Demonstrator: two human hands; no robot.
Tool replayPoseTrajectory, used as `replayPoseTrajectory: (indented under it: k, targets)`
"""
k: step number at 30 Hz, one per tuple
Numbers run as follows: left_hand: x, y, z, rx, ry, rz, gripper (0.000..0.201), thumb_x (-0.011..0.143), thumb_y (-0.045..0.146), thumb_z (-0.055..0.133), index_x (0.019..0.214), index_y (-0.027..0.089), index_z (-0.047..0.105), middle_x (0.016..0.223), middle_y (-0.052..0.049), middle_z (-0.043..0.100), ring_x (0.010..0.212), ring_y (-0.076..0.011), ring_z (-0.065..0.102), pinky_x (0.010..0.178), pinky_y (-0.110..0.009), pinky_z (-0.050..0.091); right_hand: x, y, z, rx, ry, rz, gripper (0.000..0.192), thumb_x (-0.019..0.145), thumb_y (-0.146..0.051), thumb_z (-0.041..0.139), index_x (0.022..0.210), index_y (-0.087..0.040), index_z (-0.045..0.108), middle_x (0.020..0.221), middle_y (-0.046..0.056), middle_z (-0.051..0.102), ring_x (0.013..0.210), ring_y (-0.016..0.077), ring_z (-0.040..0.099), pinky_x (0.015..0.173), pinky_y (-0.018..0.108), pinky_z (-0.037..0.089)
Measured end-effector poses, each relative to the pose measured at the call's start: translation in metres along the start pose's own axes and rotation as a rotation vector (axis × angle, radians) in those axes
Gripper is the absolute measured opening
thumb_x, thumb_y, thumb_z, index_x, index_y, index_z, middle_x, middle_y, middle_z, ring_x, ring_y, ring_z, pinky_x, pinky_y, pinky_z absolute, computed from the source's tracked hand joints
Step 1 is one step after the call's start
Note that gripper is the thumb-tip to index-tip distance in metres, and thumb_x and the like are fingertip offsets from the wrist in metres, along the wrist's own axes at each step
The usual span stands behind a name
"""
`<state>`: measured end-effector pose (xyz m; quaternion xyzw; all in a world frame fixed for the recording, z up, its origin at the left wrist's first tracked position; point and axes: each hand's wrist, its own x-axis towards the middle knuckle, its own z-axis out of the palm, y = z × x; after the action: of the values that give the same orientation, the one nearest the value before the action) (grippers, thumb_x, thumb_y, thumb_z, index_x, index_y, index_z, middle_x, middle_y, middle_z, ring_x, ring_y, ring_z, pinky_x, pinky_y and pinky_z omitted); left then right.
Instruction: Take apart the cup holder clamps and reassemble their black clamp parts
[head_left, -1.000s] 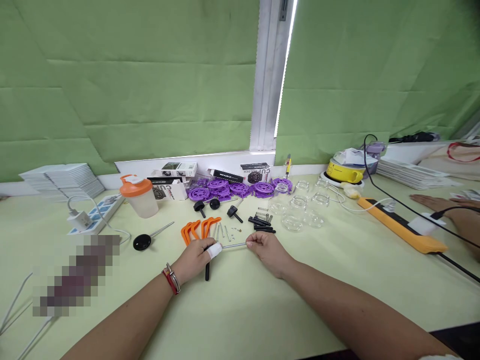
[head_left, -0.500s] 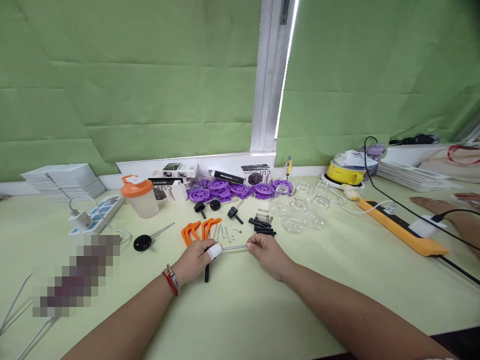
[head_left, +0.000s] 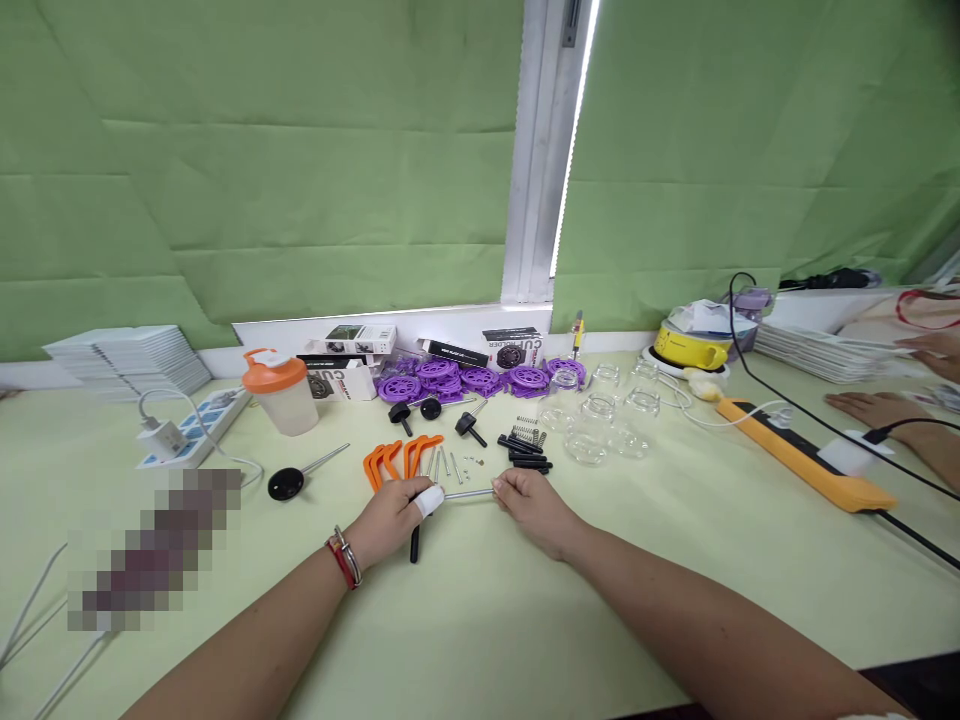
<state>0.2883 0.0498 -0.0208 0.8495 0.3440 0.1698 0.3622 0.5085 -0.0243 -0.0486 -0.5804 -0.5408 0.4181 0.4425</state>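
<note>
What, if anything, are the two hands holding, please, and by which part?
A thin silver metal rod: the left hand pinches its left end, the right hand its right end.

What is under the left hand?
A black handle sticks out below the left hand toward the camera, and a metal rod runs from its fingers to the right hand. Where rod and handle meet is covered by the hand.

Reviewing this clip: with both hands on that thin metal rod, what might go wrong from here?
1. The metal rod is pinched only at its ends by the left hand and right hand; it may slip or bend.
2. Loose screws and springs lie just beyond the hands; a nudge could scatter them.
3. Glass jars sit near the right hand's side and might get knocked.
</note>
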Motion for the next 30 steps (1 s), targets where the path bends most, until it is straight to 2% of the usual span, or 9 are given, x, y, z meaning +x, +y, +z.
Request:
replayPoseTrajectory:
  k: [6, 10, 15, 21, 30]
  targets:
    - [0.0, 0.0, 0.0, -0.019, -0.003, -0.007, 0.041, 0.087, 0.05, 0.036, 0.068, 0.017, 0.049, 0.062, 0.002, 0.042, 0.058, -0.0123, 0.037, 0.055, -0.024, 0.031, 0.0, -0.001, 0.002, 0.033, 0.001, 0.005, 0.04, 0.084, -0.052, 0.044, 0.062, -0.019, 0.044, 0.057, -0.003, 0.04, 0.052, 0.0101, 0.032, 0.052, 0.024, 0.029]
    - [0.001, 0.0, -0.002, -0.06, -0.005, -0.04, 0.041, 0.086, 0.052, 0.037, 0.07, 0.017, 0.051, 0.062, 0.002, 0.042, 0.06, -0.0131, 0.038, 0.057, -0.024, 0.033, -0.002, -0.005, 0.002, 0.081, 0.017, 0.032, 0.041, 0.083, -0.054, 0.045, 0.066, -0.017, 0.051, 0.062, -0.001, 0.048, 0.055, 0.0106, 0.038, 0.053, 0.024, 0.031]
    - [0.002, 0.0, -0.002, -0.095, 0.023, -0.073, 0.039, 0.086, 0.051, 0.038, 0.07, 0.018, 0.051, 0.062, 0.001, 0.041, 0.061, -0.014, 0.037, 0.057, -0.025, 0.032, -0.005, -0.009, 0.0, 0.158, 0.009, 0.042, 0.026, 0.081, -0.045, 0.052, 0.083, -0.019, 0.054, 0.066, -0.003, 0.049, 0.054, 0.0094, 0.037, 0.052, 0.023, 0.03]
    - [0.002, 0.001, -0.002, -0.125, 0.006, -0.075, 0.037, 0.086, 0.049, 0.04, 0.068, 0.019, 0.049, 0.062, 0.001, 0.041, 0.061, -0.0142, 0.036, 0.057, -0.026, 0.03, -0.004, -0.006, 0.0, 0.15, 0.007, 0.005, 0.017, 0.079, -0.036, 0.055, 0.077, -0.02, 0.049, 0.063, -0.004, 0.045, 0.054, 0.009, 0.034, 0.051, 0.022, 0.028]
    - [0.001, 0.001, -0.001, -0.114, 0.001, -0.059, 0.037, 0.086, 0.049, 0.04, 0.068, 0.018, 0.049, 0.062, 0.001, 0.042, 0.06, -0.0139, 0.036, 0.058, -0.027, 0.031, -0.005, -0.012, 0.0, 0.114, -0.026, 0.044, 0.033, 0.085, -0.045, 0.045, 0.066, -0.018, 0.048, 0.062, -0.002, 0.046, 0.053, 0.009, 0.034, 0.052, 0.023, 0.027]
